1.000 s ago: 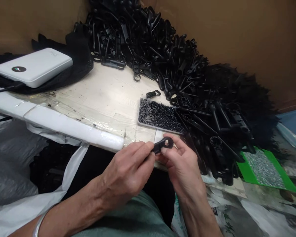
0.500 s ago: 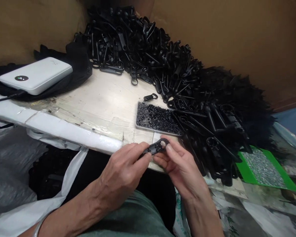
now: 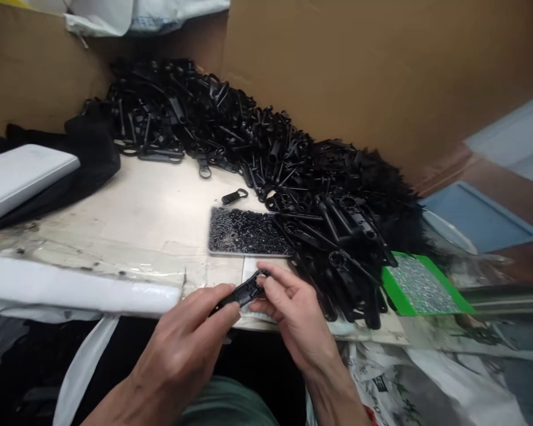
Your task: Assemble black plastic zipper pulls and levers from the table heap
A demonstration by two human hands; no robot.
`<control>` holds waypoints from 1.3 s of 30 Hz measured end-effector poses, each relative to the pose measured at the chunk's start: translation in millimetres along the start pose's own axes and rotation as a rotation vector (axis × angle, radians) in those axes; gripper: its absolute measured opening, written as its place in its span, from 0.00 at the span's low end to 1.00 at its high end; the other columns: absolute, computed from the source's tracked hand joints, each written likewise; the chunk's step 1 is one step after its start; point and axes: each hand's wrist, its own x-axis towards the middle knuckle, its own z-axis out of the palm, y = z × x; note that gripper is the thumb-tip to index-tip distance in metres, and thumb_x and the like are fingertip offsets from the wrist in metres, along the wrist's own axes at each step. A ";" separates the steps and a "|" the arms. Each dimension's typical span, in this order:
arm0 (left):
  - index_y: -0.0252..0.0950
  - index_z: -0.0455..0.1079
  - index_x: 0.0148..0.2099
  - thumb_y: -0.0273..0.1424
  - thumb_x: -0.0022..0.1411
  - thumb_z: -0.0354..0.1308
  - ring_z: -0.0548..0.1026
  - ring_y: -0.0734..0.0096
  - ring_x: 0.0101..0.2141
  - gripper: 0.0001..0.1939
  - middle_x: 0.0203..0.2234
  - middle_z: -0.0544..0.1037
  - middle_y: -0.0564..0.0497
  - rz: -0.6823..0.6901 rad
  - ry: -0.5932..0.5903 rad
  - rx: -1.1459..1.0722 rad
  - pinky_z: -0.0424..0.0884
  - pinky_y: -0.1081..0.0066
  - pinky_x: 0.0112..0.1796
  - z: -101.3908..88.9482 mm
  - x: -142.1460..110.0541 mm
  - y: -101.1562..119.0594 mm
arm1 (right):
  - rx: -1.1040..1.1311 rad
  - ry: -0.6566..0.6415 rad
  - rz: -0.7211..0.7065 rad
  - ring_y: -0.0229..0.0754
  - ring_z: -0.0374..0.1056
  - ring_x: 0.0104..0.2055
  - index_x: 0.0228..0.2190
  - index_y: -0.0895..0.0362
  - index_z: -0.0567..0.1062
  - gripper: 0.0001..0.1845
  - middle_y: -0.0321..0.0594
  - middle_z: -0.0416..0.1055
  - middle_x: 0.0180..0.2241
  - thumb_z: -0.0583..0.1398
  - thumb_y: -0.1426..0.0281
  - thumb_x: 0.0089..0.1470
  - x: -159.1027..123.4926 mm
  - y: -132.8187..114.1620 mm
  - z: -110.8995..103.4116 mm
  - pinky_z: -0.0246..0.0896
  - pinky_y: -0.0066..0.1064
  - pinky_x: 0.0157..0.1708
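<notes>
Pale tabletop, both hands' grip pinching one glossy black ring-ended part.

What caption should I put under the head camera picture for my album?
Two hands hold a black part near a tray and a big black pile.

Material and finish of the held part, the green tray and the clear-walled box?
Held part: probably molded black plastic, satin; thin walls, soft sheen.
Green tray: likely plastic, evenly colored, fairly matte.
Clear-walled box: seemingly transparent plastic, glossy rim; glass not excluded.
</notes>
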 end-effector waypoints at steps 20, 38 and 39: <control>0.30 0.59 0.57 0.15 0.56 0.47 0.75 0.59 0.33 0.26 0.39 0.77 0.42 -0.066 -0.481 0.145 0.74 0.59 0.32 -1.6 23.3 -10.7 | -0.157 -0.012 -0.021 0.45 0.75 0.34 0.50 0.63 0.73 0.28 0.49 0.76 0.40 0.68 0.60 0.51 7.3 6.8 -9.6 0.74 0.32 0.33; 0.33 0.77 0.41 0.30 0.65 0.52 0.77 0.61 0.34 0.12 0.32 0.80 0.43 -0.438 -0.647 0.230 0.71 0.65 0.37 -0.5 144.3 -97.6 | -0.228 0.114 -0.060 0.44 0.74 0.27 0.44 0.60 0.79 0.28 0.48 0.77 0.35 0.67 0.53 0.48 15.7 22.9 -25.7 0.74 0.33 0.25; 0.34 0.77 0.40 0.30 0.64 0.53 0.77 0.60 0.33 0.11 0.30 0.79 0.44 -0.457 -0.671 0.244 0.70 0.65 0.36 7.2 154.1 -107.0 | -0.228 0.112 -0.056 0.45 0.74 0.27 0.44 0.60 0.79 0.29 0.48 0.77 0.35 0.67 0.52 0.47 15.7 22.6 -25.5 0.74 0.33 0.25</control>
